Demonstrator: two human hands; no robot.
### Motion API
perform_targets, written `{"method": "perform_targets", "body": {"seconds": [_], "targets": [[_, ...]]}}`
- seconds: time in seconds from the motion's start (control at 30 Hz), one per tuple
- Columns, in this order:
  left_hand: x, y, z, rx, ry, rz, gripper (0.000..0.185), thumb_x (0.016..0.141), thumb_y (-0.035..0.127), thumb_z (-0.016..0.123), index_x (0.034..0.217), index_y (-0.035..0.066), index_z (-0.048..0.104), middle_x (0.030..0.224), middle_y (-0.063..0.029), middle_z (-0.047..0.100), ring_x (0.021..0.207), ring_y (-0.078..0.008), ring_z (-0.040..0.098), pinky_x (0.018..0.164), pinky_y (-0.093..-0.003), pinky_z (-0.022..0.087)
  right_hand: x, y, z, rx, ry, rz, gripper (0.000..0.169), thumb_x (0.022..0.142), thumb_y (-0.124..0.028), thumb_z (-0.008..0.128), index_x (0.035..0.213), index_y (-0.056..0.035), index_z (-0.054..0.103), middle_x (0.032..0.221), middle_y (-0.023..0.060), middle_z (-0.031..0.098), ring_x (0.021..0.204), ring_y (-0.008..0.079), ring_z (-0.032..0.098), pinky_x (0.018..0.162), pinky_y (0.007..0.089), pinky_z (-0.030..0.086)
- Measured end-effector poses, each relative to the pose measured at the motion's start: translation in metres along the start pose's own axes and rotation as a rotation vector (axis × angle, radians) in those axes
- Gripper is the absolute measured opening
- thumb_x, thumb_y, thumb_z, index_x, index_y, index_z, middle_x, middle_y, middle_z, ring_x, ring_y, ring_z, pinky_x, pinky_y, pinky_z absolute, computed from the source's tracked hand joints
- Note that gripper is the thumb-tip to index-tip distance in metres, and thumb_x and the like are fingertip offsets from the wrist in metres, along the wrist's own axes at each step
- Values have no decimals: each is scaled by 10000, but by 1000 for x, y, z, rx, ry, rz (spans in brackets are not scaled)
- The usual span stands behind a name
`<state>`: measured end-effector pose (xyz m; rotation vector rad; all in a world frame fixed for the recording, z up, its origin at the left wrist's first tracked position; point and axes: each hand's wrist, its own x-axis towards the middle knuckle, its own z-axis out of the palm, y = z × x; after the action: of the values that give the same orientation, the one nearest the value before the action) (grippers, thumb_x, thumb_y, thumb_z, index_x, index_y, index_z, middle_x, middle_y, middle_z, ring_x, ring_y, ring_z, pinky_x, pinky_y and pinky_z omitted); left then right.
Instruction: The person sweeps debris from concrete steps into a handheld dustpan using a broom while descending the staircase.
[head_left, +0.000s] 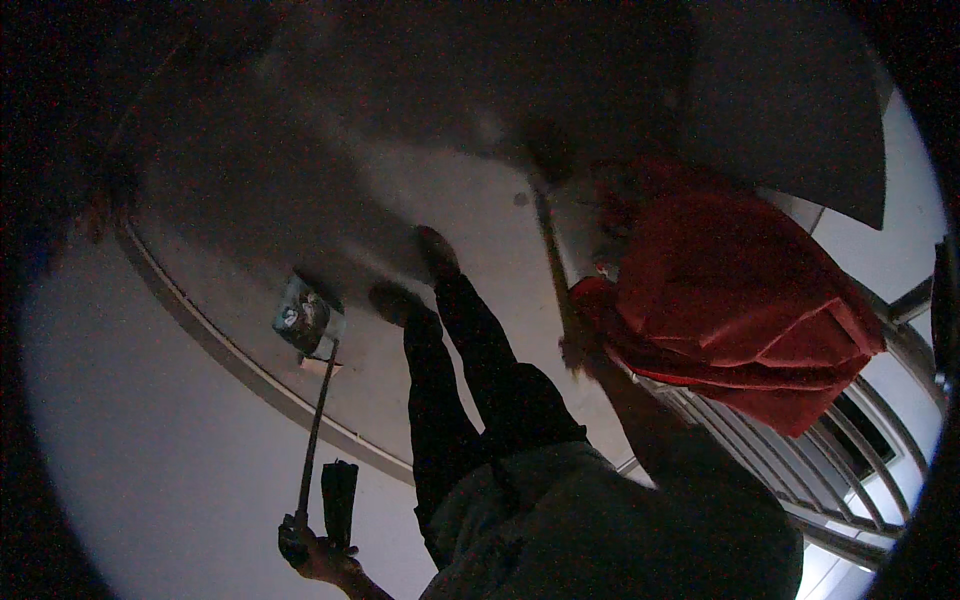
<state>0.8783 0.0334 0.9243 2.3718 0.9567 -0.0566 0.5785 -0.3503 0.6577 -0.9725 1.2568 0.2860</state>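
Note:
In the dim light at the lower left, my left hand (324, 561) is closed around a long thin handle (316, 435). That handle runs to a box-like dustpan (304, 315) with a printed side, which is on or just above the floor. A dark oblong object (339, 502) stands up from the same hand; what it is cannot be made out. My right hand (585, 354) grips a stick (552, 259), whose far end meets a dark, blurred head (550, 150), seemingly a broom. Right beside this hand hangs a red cloth (735, 292).
The cloth drapes over a metal railing (802, 457) on the right. A wall with a baseboard (247, 379) curves along the left. My shoes (396, 301) are on the grey floor (480, 217). A dark panel-like shape (795, 112) is at the upper right. Shadow hides the top.

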Motion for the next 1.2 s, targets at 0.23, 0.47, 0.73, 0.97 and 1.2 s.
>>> {"method": "perform_targets", "body": {"seconds": [0.23,0.47,0.73,0.97,1.2], "targets": [[42,-67,-15,-107,-142,352,313,847,197,684,1065,-16,613,948,-119,622,636,-184,497,484,-289,409,-197,28,28,-825,202,-325,708,858,-130,625,1465,-148,261,901,101,631,584,161,571,526,323,504],[44,-69,-23,-102,-197,339,279,916,204,588,1052,-37,626,1096,-144,592,1057,-256,570,888,-393,517,-62,80,-12,801,359,93,570,903,-509,525,1373,-226,373,957,33,554,746,161,552,503,355,455],[43,-76,-21,11,-136,294,226,904,220,613,1001,24,671,999,-110,644,942,-234,601,802,-375,515,-22,118,3,781,-91,171,307,903,-478,484,856,-175,491,648,47,486,486,213,483,461,397,415],[88,-136,-19,-148,-134,533,409,759,262,768,1013,-19,614,945,-77,631,700,-198,550,522,-355,430,-219,65,62,-74,120,270,464,861,-161,623,1296,-144,463,719,40,561,534,138,530,456,312,469],[98,-155,-33,226,-123,772,343,804,192,705,1083,13,616,1034,-98,633,845,-229,558,722,-371,459,-201,136,1,532,405,324,448,874,-226,611,1279,-117,454,690,54,534,498,187,518,421,356,440]]}}
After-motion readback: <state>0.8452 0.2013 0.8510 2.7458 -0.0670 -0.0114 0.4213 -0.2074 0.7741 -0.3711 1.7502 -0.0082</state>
